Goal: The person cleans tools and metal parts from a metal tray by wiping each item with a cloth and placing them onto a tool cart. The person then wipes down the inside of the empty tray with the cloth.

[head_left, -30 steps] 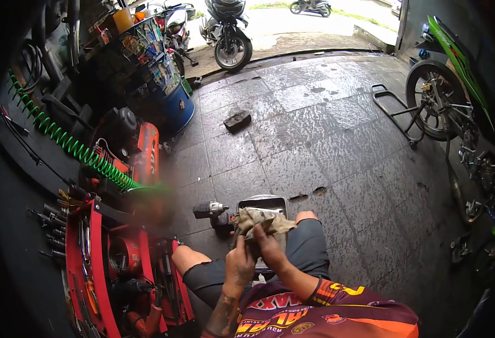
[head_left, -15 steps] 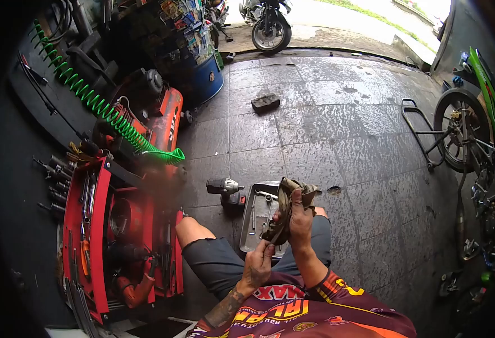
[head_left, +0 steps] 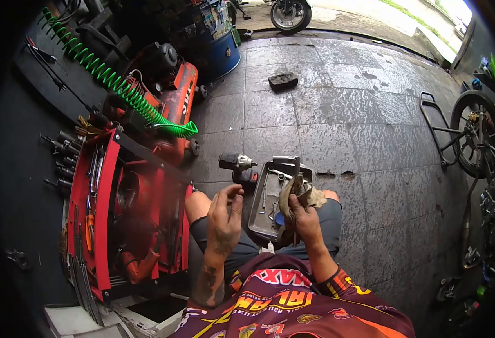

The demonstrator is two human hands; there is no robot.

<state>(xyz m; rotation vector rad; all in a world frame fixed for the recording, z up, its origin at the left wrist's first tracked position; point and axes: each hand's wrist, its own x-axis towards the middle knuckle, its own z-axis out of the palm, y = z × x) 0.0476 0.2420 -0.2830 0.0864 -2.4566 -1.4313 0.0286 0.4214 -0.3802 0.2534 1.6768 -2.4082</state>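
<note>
My right hand (head_left: 307, 222) grips a dirty olive-brown rag (head_left: 288, 197) over the tool tray. A slim metal piece (head_left: 297, 164) sticks up out of the rag; its kind is hidden by the cloth. To the left, my left hand (head_left: 225, 218) is raised above my thigh, fingers loosely bent and thumb apart, with nothing in it. Between my knees lies the grey metal tray (head_left: 252, 221), holding several wrenches (head_left: 265, 197), a socket-like cylinder (head_left: 284, 160) at its far edge and a round blue thing (head_left: 279, 218). A cordless impact wrench (head_left: 237, 162) stands on the floor beside the tray.
At left is a red tool cart (head_left: 105, 219) with hand tools. Behind it are a red air compressor (head_left: 182, 107), a green coiled hose (head_left: 129, 93) and a blue drum (head_left: 222, 56). A dark block (head_left: 283, 81) lies ahead; a motorcycle wheel (head_left: 475, 132) and stand (head_left: 436, 129) are at right.
My left hand has let go of the rag's lower end and moved up and left. My right hand still grips the rag, now lower, with the metal piece showing. The view has shifted slightly.
</note>
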